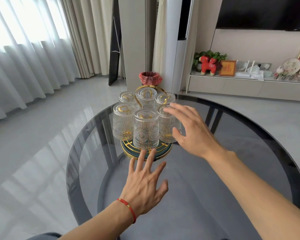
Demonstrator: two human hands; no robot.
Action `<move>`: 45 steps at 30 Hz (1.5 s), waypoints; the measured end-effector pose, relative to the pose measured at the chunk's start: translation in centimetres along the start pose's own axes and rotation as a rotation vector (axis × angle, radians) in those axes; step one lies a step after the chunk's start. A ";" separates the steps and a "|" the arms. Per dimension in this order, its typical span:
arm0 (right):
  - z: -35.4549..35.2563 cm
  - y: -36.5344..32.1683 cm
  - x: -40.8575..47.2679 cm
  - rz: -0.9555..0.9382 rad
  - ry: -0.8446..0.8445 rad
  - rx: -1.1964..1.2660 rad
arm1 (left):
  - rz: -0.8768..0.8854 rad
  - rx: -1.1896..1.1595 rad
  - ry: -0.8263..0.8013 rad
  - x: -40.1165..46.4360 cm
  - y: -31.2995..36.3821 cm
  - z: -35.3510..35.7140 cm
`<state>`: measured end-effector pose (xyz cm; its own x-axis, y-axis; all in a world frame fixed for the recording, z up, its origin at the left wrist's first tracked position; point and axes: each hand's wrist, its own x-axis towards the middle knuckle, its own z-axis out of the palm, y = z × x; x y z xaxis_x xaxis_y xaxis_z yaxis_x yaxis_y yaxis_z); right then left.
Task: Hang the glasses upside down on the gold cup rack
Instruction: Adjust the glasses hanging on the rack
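A gold cup rack (pixel 146 154) with a round dark tray base stands on the far part of a round smoked-glass table (pixel 232 170). Several clear embossed glasses hang upside down on its gold prongs, the nearest glass (pixel 145 129) at the front. My right hand (pixel 190 130) is open with fingers spread, right beside the right-hand glass (pixel 165 125); its fingertips reach over the glass's upturned bottom. My left hand (pixel 146 182), with a red string at the wrist, is open above the table just in front of the rack's base, fingertips at the tray rim.
A red-lined bin (pixel 150 77) stands on the floor behind the rack. A low cabinet with a red toy horse (pixel 208 65) and ornaments runs along the right wall. Curtains hang at the left. The table's near edge lies below my forearms.
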<state>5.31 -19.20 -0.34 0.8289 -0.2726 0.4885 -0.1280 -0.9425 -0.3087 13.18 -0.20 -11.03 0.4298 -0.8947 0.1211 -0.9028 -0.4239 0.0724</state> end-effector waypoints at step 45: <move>-2.2 0.2 0.2 -0.032 -0.043 0.028 | -0.010 -0.049 0.048 -0.1 -0.2 0.6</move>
<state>4.25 -19.84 1.50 0.8552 -0.2335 0.4628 -0.0865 -0.9445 -0.3168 13.32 -0.16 -11.69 0.4400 -0.8823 0.1672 -0.8973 -0.4243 0.1218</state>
